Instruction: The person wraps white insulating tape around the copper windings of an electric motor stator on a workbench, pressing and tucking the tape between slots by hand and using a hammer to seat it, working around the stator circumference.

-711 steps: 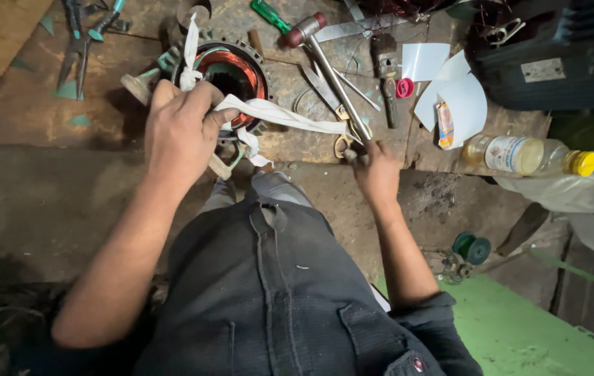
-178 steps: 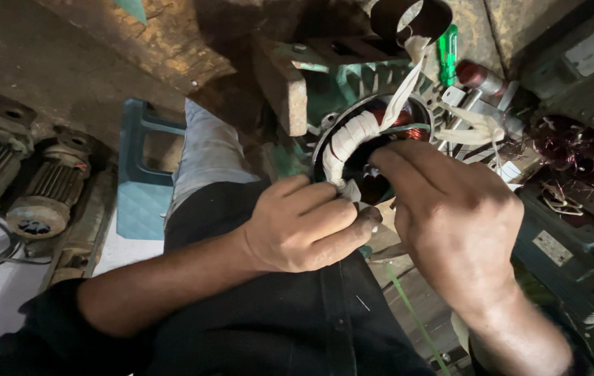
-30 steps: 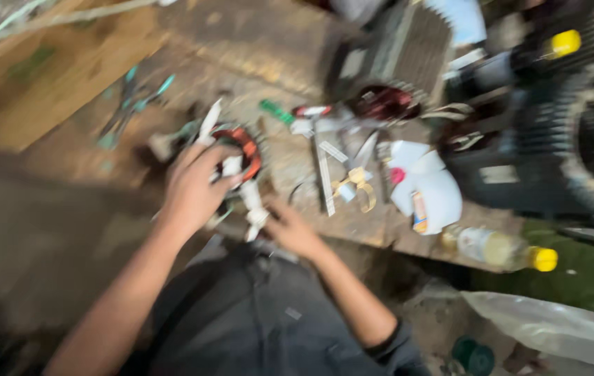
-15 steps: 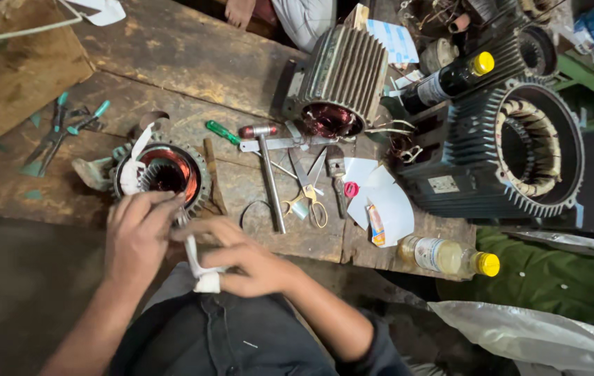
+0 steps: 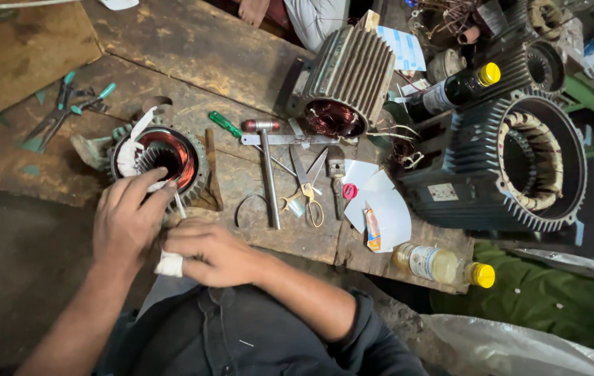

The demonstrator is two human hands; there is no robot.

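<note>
Stator (image 5: 164, 159) at near-left tabletop (image 5: 192, 49) edge, wrapped in white tape (image 5: 130, 154). Left hand (image 5: 126, 216) pinches tape at its rim; right hand (image 5: 210, 251) clenches the tape roll (image 5: 170, 263). Hammer (image 5: 267, 174), scissors (image 5: 305, 188) just right; bare wood far-left.

So much copper in this one: the small stator (image 5: 164, 159) glows orange-red inside, wrapped in white tape (image 5: 128, 150), with a dull grey toothed rim. The white strip (image 5: 170, 263) is bunched between the hands. Desk (image 5: 192, 49) is worn brown wood with dark stains. Green-handled screwdriver (image 5: 225, 124), teal-handled pliers (image 5: 67, 111), silver hammer (image 5: 267, 174) with a reddish head, scissors (image 5: 306, 182) with yellowish loops. White paper sheets (image 5: 380, 205), two bottles with yellow caps (image 5: 439, 264) (image 5: 453, 90), one pale and one dark. Big motor housing (image 5: 512, 163) is dark grey with ribbed fins. Green cloth (image 5: 554, 306) at lower right.
</note>
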